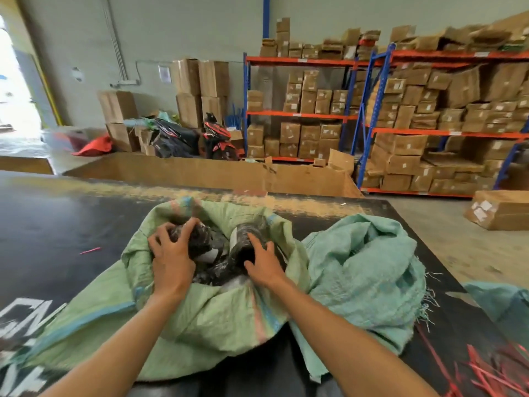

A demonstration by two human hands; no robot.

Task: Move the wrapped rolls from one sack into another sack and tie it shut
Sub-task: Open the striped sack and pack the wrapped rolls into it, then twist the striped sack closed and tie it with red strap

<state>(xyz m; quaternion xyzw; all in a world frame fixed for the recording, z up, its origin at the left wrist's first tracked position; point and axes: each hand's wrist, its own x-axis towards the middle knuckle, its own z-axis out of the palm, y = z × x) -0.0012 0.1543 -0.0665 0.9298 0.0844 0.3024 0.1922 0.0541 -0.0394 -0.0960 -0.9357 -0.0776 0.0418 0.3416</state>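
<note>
Both grips on rolls (243,242), sack (200,310) depths hidden

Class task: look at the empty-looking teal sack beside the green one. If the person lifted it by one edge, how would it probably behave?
The teal sack would likely sag and fold, since it already lies crumpled in soft heaps on the black table. It looks light for its bulk, slumped with nothing visibly filling it. Its frayed edge threads suggest loose weave that might snag or shed.
</note>
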